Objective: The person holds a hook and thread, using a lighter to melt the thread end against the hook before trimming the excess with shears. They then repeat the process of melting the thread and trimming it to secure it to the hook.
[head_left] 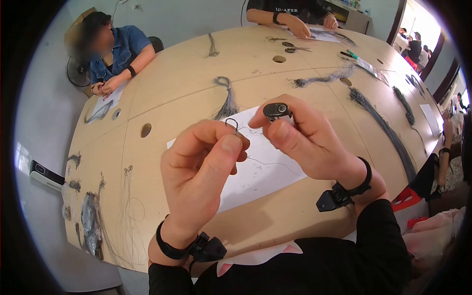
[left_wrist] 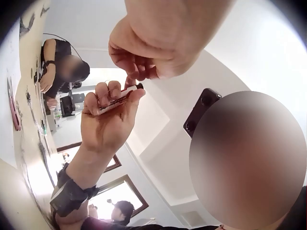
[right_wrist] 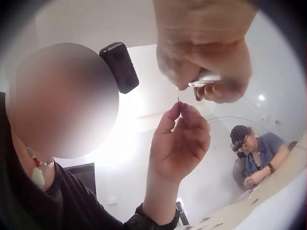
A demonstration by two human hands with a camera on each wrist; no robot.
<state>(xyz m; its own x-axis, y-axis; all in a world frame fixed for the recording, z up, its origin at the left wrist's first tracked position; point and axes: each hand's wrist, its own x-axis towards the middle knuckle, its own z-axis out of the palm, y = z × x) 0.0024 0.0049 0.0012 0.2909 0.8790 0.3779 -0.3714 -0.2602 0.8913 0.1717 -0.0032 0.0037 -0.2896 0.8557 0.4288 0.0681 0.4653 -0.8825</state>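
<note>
My left hand [head_left: 196, 164] pinches a small dark loop of cord [head_left: 232, 121] between thumb and index finger, its curved end standing up above the fingertips. Close by on the right, my right hand [head_left: 317, 142] grips a lighter [head_left: 278, 111], its dark top facing the head camera. The left wrist view shows the lighter's printed white body [left_wrist: 114, 102] lying under curled fingers. Both hands are raised over a white sheet of paper [head_left: 246, 191], on which a thin thread [head_left: 270, 162] and small dark bits lie.
Bundles of grey cord [head_left: 227, 98] lie about the round table [head_left: 177, 93], a long one [head_left: 383, 123] to the right. Scissors [head_left: 291, 47] lie toward the back. A plastic bag [head_left: 91, 223] and loose strands are at left. Two people work across the table.
</note>
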